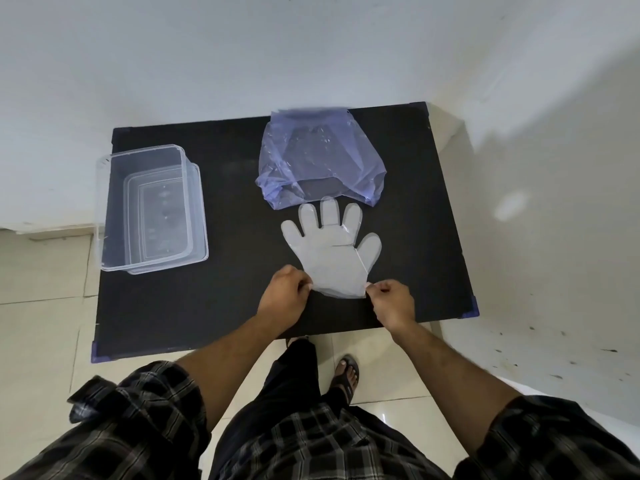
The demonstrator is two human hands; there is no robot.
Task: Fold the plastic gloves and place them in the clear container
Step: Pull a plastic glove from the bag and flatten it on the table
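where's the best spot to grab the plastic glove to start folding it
Grip the plastic glove at its two cuff corners, coming from the near table edge, as the left hand and right hand do now. It lies flat with its fingers pointing away toward the blue bag, so the straight cuff is the closest, widest edge and probably lifts evenly for a fold.

Plastics on a matt desk

The thin, translucent plastic glove (332,258), crinkled bluish plastic bag (320,161) and clear, smooth rigid plastic container (152,209) lie on a matt black, perhaps fabric-covered desk (214,306).
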